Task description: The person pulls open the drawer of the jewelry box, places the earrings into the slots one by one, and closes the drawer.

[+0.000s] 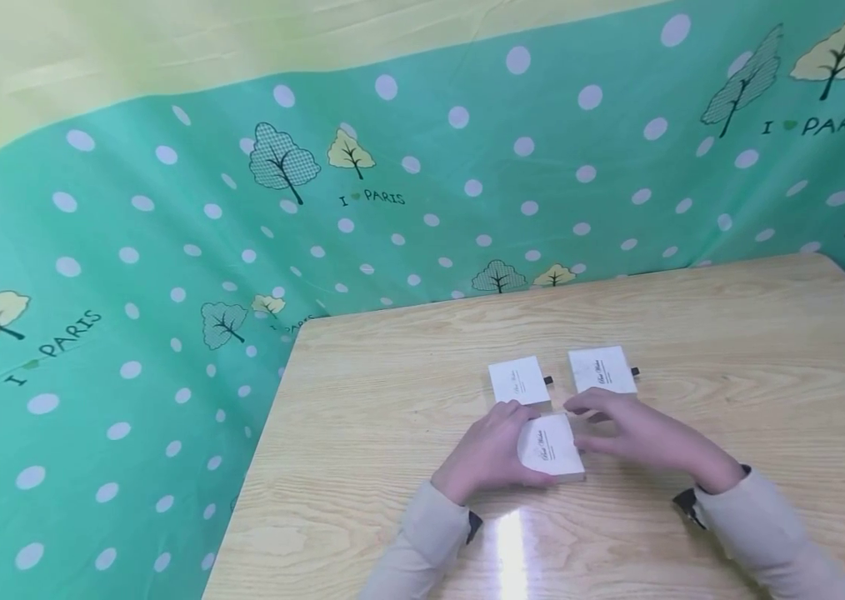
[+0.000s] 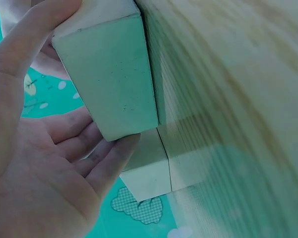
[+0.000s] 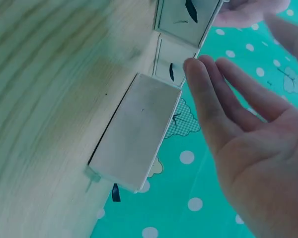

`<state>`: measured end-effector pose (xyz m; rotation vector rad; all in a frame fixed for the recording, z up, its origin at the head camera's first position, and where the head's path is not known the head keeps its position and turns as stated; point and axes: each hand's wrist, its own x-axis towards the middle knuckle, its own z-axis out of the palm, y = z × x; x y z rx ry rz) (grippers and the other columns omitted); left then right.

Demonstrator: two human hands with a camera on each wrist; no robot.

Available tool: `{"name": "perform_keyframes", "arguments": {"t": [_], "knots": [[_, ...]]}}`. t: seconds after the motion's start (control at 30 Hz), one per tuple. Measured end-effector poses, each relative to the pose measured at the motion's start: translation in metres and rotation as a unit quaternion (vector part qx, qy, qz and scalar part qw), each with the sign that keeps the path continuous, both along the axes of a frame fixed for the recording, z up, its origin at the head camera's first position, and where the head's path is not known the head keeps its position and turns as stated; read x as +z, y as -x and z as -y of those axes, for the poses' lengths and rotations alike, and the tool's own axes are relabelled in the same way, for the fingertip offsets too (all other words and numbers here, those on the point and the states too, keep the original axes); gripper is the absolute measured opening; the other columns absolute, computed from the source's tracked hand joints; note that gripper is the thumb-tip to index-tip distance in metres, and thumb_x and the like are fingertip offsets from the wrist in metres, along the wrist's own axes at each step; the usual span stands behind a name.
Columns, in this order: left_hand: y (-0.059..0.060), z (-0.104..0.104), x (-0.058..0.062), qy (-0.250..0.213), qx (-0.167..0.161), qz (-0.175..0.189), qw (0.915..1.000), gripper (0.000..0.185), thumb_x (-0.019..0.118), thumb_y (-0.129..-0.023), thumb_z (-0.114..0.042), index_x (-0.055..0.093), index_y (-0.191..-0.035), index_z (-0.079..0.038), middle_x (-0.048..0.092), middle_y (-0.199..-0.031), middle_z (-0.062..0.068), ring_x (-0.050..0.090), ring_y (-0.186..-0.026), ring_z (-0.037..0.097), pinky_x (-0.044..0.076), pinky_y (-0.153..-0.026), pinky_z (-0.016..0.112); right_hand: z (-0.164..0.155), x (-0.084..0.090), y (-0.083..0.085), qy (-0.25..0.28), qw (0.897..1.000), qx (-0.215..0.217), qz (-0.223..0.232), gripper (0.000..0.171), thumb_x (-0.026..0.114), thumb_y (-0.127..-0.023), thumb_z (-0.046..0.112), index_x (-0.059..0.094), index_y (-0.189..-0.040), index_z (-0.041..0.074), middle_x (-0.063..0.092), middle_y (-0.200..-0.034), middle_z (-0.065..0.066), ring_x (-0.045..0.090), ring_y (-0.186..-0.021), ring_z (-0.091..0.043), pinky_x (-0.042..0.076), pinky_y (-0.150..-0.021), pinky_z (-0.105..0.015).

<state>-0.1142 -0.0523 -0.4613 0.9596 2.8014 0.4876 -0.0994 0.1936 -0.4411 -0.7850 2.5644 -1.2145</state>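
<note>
Three small white square boxes: near box (image 1: pixel 552 446) gripped by left hand (image 1: pixel 484 454); right hand (image 1: pixel 636 433) flat, fingers touching it; light wooden bench (image 1: pixel 730 333).

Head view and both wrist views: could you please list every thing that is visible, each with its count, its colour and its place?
Small boxes: 3, white with dark printed text on top. One is nearest the person, gripped by the left hand; one lies behind it to the left; one lies behind it to the right, each with a small dark tab on its right side.
Table: 1, light wood, under the boxes.
Cloth backdrop: 1, green with white dots, trees and "I PARIS" print, behind and left of the table.
Left hand: 1, cream sleeve, fingers curled round the near box.
Right hand: 1, cream sleeve, fingers straight, fingertips at the near box's far right corner.
</note>
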Motion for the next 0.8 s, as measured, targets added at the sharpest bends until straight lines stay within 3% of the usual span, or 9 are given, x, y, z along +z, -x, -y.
{"name": "perform_keyframes", "arguments": {"t": [0.13,0.33,0.8], "knots": [[0.000,0.000,0.000,-0.002,0.003,0.004,1.0000,0.095,0.085,-0.066,-0.058,0.049,-0.146,-0.021,0.059,-0.122,-0.007,0.052,-0.105,0.007,0.048,-0.087,0.020,-0.003,-0.003,0.004,0.019,0.999,-0.013,0.026,0.041,0.069,-0.092,0.015,0.060,-0.123,-0.010,0.067,-0.115,-0.018,0.066,-0.103,-0.030,0.057,-0.086,-0.038],[-0.002,0.000,0.000,-0.001,0.010,0.020,0.9998,0.096,0.086,-0.066,-0.057,0.048,-0.146,-0.021,0.059,-0.124,-0.006,0.052,-0.107,0.007,0.048,-0.088,0.020,-0.006,-0.010,0.006,0.015,0.996,0.003,0.085,0.027,0.067,-0.092,0.013,0.067,-0.110,-0.007,0.072,-0.100,-0.009,0.067,-0.089,-0.015,0.056,-0.075,-0.024],[-0.003,0.000,0.001,-0.003,0.008,0.016,0.9998,0.095,0.086,-0.066,-0.056,0.048,-0.145,-0.019,0.057,-0.128,-0.007,0.051,-0.111,0.007,0.047,-0.091,0.021,0.000,-0.019,0.015,-0.004,0.992,0.063,0.109,0.018,0.067,-0.093,0.015,0.074,-0.104,0.003,0.070,-0.085,0.002,0.056,-0.067,-0.003,0.050,-0.063,-0.023]]}}
